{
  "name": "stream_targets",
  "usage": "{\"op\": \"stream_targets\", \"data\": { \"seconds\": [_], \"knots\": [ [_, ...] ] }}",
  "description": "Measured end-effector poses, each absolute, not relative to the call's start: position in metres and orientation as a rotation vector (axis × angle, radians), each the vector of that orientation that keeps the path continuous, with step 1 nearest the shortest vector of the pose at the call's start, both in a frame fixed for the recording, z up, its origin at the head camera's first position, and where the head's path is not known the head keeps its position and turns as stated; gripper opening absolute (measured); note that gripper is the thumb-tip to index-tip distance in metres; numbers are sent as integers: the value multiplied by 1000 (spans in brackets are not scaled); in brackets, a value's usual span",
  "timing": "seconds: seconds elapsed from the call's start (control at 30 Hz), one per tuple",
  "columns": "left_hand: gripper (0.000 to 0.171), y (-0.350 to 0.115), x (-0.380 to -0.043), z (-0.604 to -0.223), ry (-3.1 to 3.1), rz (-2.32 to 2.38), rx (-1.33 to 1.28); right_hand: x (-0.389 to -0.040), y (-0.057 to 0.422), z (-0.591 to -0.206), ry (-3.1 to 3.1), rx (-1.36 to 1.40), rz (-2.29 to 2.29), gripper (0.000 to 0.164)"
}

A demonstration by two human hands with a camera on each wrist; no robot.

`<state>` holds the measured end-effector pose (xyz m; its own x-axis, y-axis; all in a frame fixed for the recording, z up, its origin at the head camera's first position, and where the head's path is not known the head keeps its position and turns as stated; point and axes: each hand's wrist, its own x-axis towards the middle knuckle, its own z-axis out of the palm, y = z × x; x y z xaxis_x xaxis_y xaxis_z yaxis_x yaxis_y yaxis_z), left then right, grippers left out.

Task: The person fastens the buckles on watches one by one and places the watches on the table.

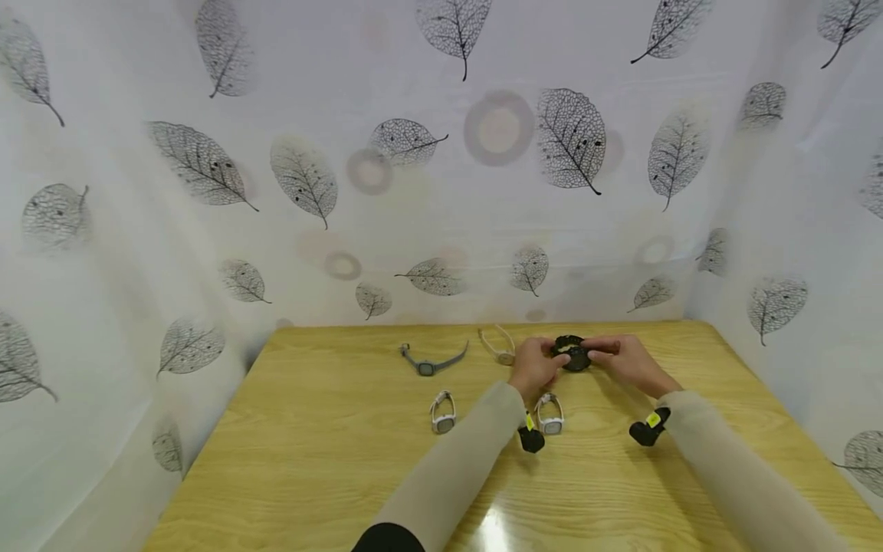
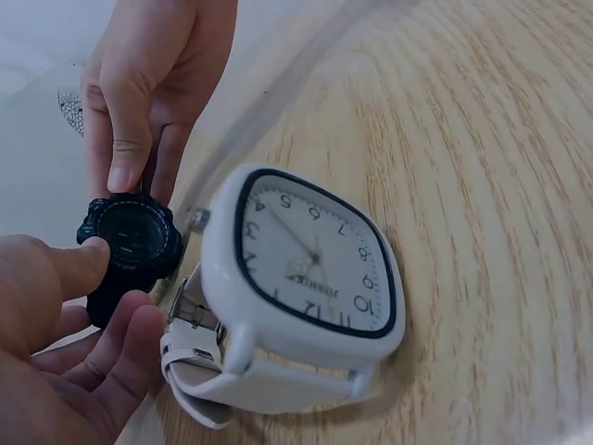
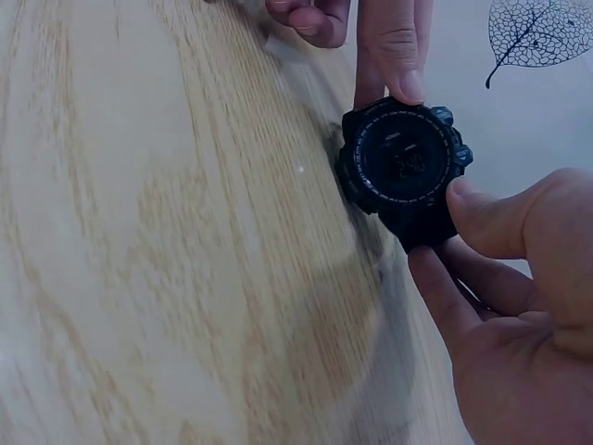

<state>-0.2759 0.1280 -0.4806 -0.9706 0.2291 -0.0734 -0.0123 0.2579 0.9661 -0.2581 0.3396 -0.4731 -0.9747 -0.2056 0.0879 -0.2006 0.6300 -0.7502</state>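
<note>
A black digital watch with a round dial is held between both hands near the back right of the table. My left hand pinches its left side, thumb on the front edge. From the other side my right hand grips it with thumb and fingers. In the right wrist view the watch faces the camera, its strap partly hidden by fingers. Close to my left wrist, a white square-faced watch with a buckled white strap rests on the table.
On the wooden table lie a grey watch with its strap spread, a pale watch behind my left hand, and a white watch left of my left forearm. A leaf-patterned curtain surrounds the back and sides.
</note>
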Motion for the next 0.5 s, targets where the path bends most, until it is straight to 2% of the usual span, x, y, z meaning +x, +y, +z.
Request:
{"op": "stream_targets", "data": {
  "seconds": [0.5],
  "knots": [
    [44, 130, -279, -483, 2328, 1743, 169, -259, 341, -474, 2835, -347, -1311, 33]
  ]
}}
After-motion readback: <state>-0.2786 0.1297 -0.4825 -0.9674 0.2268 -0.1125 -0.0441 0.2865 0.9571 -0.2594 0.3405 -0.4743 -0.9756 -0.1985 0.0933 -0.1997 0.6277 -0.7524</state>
